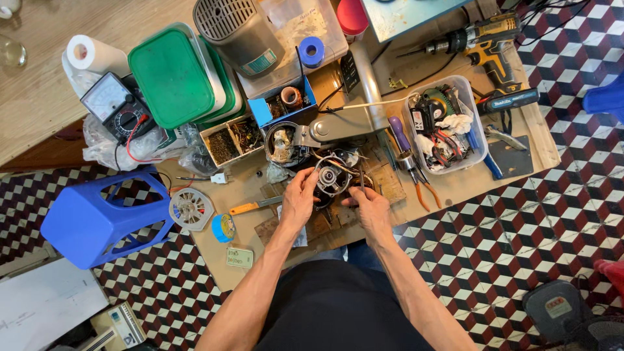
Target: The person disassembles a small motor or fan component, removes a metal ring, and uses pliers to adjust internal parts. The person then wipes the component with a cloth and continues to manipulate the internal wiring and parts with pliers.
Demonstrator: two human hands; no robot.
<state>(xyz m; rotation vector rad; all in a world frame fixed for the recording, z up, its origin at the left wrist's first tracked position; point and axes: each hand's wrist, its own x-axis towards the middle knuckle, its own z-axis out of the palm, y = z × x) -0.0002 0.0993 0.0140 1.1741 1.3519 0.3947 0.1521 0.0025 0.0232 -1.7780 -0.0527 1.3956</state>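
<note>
A: State the position of the work item.

B: The small electric motor [333, 178] lies near the front edge of the surface [539, 153], about midway along it. It shows a round grey centre hub ringed by metal housing, with wires looping over its far side.

A: Grip state?

B: The left hand [299, 198] has its fingers curled against the motor's left side, pinching the housing. The right hand [370, 207] rests at the motor's lower right with fingers bent toward it; whether they are closed on the motor or on a wire cannot be told.

A: Containers, working outward?

B: Just behind the motor, a round metal cup [284, 144] holds crumpled debris. Behind that, a blue open box [284, 103] holds a coil of copper wire. Left of the cup, a divided tray [233, 140] holds small dark hardware. Toward the right edge, a clear plastic tub [446, 123] holds red wires, a white rag and dark parts. Stacked green-lidded containers [175, 75] sit at the back left, closed; contents not visible.
</note>
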